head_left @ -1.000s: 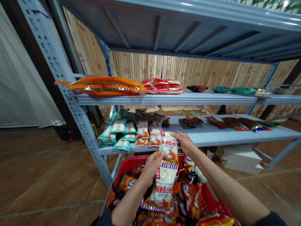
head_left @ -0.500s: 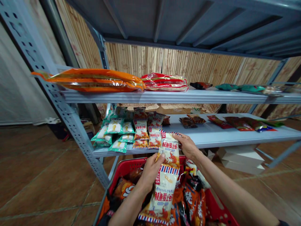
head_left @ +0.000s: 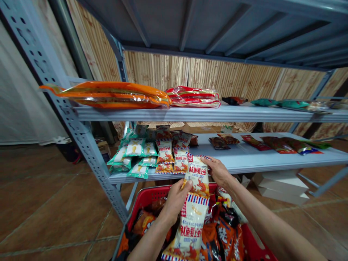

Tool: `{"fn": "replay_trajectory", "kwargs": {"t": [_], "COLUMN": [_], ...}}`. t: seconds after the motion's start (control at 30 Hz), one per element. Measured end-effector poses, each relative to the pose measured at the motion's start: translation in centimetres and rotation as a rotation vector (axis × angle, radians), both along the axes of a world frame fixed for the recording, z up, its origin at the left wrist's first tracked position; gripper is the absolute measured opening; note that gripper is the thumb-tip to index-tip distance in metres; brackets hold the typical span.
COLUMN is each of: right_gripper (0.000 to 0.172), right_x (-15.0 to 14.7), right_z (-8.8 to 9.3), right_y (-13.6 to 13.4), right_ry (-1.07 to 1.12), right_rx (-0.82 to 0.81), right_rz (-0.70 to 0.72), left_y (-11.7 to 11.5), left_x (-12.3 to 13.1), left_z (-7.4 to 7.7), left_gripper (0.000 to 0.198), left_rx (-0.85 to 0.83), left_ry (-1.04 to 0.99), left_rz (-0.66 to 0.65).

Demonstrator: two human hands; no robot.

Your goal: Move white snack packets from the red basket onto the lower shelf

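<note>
Both my hands hold a long strip of white snack packets [head_left: 193,206] with red lettering and a shrimp picture, above a red plastic basket [head_left: 152,197]. My left hand [head_left: 176,201] grips the strip's middle, and my right hand [head_left: 217,172] pinches its top edge. The strip's lower end hangs over the basket and is cut off by the frame's bottom edge. Orange and black snack bags [head_left: 217,235] fill the basket, mostly hidden behind the strip and my forearms. Matching packets [head_left: 165,152] stand on the lower shelf [head_left: 244,161] just beyond my hands.
Green-and-white packets [head_left: 133,156] lie beside the matching ones. Flat bags lie further right on that shelf. An orange bag [head_left: 114,95] and a red bag [head_left: 193,98] rest on the upper shelf [head_left: 190,114]. A perforated steel upright [head_left: 81,145] stands left, above a tiled floor [head_left: 40,188].
The shelving looks nearer and larger than a second ago, and the basket sits lower in the view. Both hands keep hold of the packet strip.
</note>
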State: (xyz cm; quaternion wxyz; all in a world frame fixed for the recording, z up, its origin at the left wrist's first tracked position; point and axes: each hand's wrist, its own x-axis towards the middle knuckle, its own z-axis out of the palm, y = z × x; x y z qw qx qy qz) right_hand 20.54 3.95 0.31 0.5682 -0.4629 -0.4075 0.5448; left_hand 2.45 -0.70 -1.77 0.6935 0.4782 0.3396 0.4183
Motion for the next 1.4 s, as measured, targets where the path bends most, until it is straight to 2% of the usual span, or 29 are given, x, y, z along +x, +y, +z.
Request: {"fn": "replay_trajectory", "kwargs": {"t": [0.37,0.67,0.87,0.97,1.07,1.17,1.27,1.33,1.4], "right_gripper": [0.028,0.028,0.035,0.033,0.033,0.034,0.038,0.037,0.033], "right_x": [-0.4,0.0,0.7,0.8,0.5,0.0,-0.3,-0.3,-0.2], "right_z": [0.6,0.7,2.0,2.9,3.0,2.6,2.3,2.4,3.0], "right_y": [0.9,2.1,3.2,3.8,3.9,3.7,3.2,2.8,2.4], "right_ry": [-0.039,-0.132,-0.398,-0.538,-0.566,-0.526,-0.466,-0.454,-0.467], "right_rx": [0.031,0.048,0.142,0.182,0.175,0.199,0.147,0.13,0.154], "right_rz": [0.052,0.011,0.2,0.264,0.236,0.134,0.048,0.061,0.147], "left_y": [0.8,1.8,2.5,2.5,2.4,2.1,1.7,1.4,1.0], "left_x": [-0.5,-0.3,-0.8,-1.0,-1.0,-1.1,-1.2,-1.4,-1.6], "left_z": [0.5,-0.5,-1.2,-1.3,-1.3,-1.1,-1.0,-1.0,-0.9], "left_gripper": [0.048,0.046,0.042,0.04,0.04,0.037,0.034,0.033,0.032], "left_rx": [-0.032,-0.082,0.001,0.024,0.04,0.077,0.104,0.123,0.151], "left_ry": [0.001,-0.005,0.117,0.162,0.17,0.174,0.21,0.242,0.269], "left_rz": [0.021,0.05,0.076,0.085,0.096,0.101,0.114,0.128,0.137]}}
